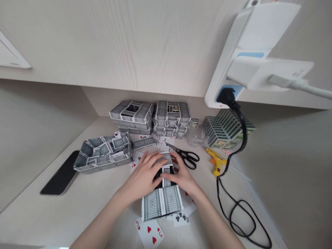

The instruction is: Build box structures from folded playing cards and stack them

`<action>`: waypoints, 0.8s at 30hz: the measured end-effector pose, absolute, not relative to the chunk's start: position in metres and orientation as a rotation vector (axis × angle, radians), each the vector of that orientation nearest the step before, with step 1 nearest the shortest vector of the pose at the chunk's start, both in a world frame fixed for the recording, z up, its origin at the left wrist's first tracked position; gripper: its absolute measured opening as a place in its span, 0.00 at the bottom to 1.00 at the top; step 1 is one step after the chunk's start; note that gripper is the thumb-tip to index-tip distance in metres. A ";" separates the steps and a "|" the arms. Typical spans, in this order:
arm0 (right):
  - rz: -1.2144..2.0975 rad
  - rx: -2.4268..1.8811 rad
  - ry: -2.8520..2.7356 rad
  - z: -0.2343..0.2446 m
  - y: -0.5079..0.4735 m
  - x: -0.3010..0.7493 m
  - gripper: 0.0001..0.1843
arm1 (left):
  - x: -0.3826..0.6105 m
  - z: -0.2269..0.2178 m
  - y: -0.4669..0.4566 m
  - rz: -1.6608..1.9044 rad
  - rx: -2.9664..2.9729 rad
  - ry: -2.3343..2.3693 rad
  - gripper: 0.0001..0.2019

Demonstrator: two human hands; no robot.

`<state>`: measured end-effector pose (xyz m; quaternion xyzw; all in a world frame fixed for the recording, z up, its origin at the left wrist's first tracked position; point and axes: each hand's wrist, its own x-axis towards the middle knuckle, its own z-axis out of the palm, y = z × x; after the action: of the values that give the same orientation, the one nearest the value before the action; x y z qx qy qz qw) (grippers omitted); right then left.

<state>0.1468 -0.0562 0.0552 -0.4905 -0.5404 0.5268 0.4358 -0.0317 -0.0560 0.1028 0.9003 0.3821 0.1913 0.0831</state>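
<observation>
A box built from folded playing cards lies in front of me, grey patterned backs outward, with an opening in its top. My left hand holds its far left part, fingers across the top and thumb at the opening. On the right, my right hand grips the far side, its thumb reaching over the opening at a narrow card strip. Some right fingertips are hidden. Loose cards lie around and under the box, among them a three of hearts and a ten of clubs.
Black-handled scissors and a yellow glue gun with a coiled black cord lie right. An open card tray stands left beside a black phone. Finished-looking card boxes are stacked behind; a power strip hangs above.
</observation>
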 end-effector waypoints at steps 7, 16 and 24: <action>1.324 -1.218 -1.371 0.058 -0.054 0.145 0.46 | -0.032 0.104 -0.056 0.532 2.710 1.118 0.24; 1.282 -1.249 -1.343 0.058 -0.058 0.143 0.42 | -0.030 0.112 -0.054 0.646 2.920 0.928 0.08; 0.863 -1.508 -1.487 0.056 -0.062 0.147 0.34 | -0.035 0.105 -0.049 0.680 3.094 0.846 0.06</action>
<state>0.1466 -0.0623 0.0559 -0.6003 -0.5916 0.3435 0.4144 -0.0347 -0.0488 0.1051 0.9414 0.2574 0.2069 -0.0686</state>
